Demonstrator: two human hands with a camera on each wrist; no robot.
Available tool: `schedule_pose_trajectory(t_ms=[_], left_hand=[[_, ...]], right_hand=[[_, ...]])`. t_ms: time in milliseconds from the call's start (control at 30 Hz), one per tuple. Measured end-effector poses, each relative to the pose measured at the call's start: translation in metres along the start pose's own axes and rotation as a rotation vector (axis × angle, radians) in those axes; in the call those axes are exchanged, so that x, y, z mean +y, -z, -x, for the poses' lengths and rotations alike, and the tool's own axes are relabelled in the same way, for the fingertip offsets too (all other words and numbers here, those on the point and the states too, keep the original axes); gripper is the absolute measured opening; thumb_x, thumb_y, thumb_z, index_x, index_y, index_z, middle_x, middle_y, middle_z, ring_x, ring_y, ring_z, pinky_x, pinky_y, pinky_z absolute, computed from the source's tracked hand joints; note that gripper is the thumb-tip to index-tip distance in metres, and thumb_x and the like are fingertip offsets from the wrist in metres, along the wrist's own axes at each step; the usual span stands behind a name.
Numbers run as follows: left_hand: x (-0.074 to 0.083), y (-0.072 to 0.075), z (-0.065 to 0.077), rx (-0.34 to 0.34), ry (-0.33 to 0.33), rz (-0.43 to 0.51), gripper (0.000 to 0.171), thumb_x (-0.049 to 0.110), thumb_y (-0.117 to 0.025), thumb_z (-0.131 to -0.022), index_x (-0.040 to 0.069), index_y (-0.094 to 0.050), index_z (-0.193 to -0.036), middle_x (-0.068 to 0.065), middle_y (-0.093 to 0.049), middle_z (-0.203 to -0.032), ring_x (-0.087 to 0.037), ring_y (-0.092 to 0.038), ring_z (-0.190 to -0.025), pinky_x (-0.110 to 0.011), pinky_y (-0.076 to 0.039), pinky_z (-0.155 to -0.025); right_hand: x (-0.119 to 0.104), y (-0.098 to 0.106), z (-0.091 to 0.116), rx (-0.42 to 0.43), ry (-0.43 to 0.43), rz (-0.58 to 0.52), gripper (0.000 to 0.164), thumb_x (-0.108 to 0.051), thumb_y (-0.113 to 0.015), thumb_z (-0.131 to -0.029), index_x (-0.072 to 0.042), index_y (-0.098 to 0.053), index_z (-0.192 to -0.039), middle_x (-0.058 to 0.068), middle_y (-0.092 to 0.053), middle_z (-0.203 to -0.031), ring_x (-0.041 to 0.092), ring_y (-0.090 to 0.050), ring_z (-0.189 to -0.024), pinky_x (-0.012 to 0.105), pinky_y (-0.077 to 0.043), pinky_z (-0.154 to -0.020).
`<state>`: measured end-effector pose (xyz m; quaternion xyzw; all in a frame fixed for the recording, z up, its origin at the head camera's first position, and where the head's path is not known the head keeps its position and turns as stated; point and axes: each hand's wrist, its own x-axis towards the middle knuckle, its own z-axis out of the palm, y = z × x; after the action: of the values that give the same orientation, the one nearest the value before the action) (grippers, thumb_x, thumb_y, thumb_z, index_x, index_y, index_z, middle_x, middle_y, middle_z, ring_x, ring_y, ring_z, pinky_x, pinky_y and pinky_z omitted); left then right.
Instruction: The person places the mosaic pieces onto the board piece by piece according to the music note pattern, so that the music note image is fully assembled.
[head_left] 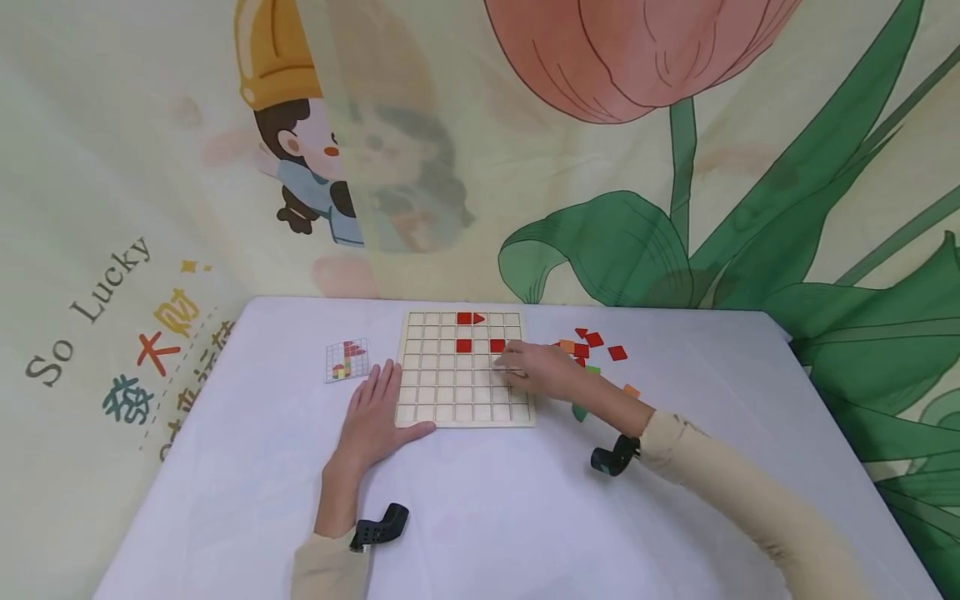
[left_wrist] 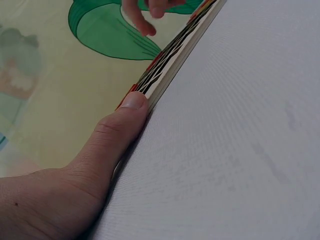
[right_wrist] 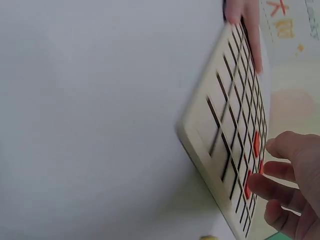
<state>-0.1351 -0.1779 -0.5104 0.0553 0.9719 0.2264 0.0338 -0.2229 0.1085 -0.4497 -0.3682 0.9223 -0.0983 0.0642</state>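
A pale wooden grid board [head_left: 442, 392] lies flat near the far side of the white-covered table. Red square tiles sit in several of its cells, one of them [head_left: 464, 346] near the middle, and a red triangle [head_left: 478, 318] is in the top row. My left hand [head_left: 371, 417] rests against the board's left side, fingers extended, with the thumb [left_wrist: 134, 100] on its front left corner. Over the board's right part is my right hand [head_left: 543, 367], fingers loosely bent. In the right wrist view nothing shows between thumb and fingers; a red tile [right_wrist: 247, 187] is by the fingertips.
To the left of the board lies a small printed card [head_left: 347, 360] with a coloured grid pattern. Loose pieces are scattered right of the board, including a red square [head_left: 617, 353], an orange one [head_left: 632, 391] and a green one [head_left: 580, 412]. A printed curtain [head_left: 450, 275] hangs behind the table.
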Motion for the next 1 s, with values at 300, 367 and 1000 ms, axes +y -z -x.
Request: schedule_pose_trajectory(t_ms=[300,367,1000], left_hand=[[0.003,0.000,-0.003,-0.009,-0.007,0.000,0.111,0.063,-0.067,-0.078,0.003,-0.014,-0.155,-0.017,-0.011,-0.164,-0.037,-0.005,-0.152,-0.056,-0.012,-0.121],[0.004,0.000,-0.004,-0.010,-0.008,0.004,0.112,0.064,-0.067,-0.078,0.003,-0.013,-0.155,-0.017,-0.010,-0.164,-0.037,-0.004,-0.152,-0.056,-0.011,-0.122],[-0.001,-0.001,-0.001,0.004,-0.017,0.010,0.113,0.064,-0.067,-0.077,0.001,-0.014,-0.155,-0.020,-0.012,-0.163,-0.040,-0.006,-0.151,-0.058,-0.010,-0.121]], right_hand=[[-0.004,-0.016,0.073,0.054,0.092,-0.021,0.028,-0.023,-0.073,-0.087,-0.020,-0.072,-0.114,-0.004,-0.068,-0.108,0.006,-0.064,-0.079,0.009,-0.048,-0.062],[-0.001,-0.015,0.084,0.058,0.074,-0.025,0.029,-0.023,-0.074,-0.086,-0.020,-0.071,-0.114,-0.004,-0.068,-0.107,0.007,-0.065,-0.085,0.010,-0.050,-0.065],[0.058,0.001,0.113,0.211,-0.131,0.158,0.027,-0.016,-0.083,-0.076,-0.012,-0.073,-0.100,0.003,-0.068,-0.105,0.018,-0.064,-0.099,0.031,-0.059,-0.082]])
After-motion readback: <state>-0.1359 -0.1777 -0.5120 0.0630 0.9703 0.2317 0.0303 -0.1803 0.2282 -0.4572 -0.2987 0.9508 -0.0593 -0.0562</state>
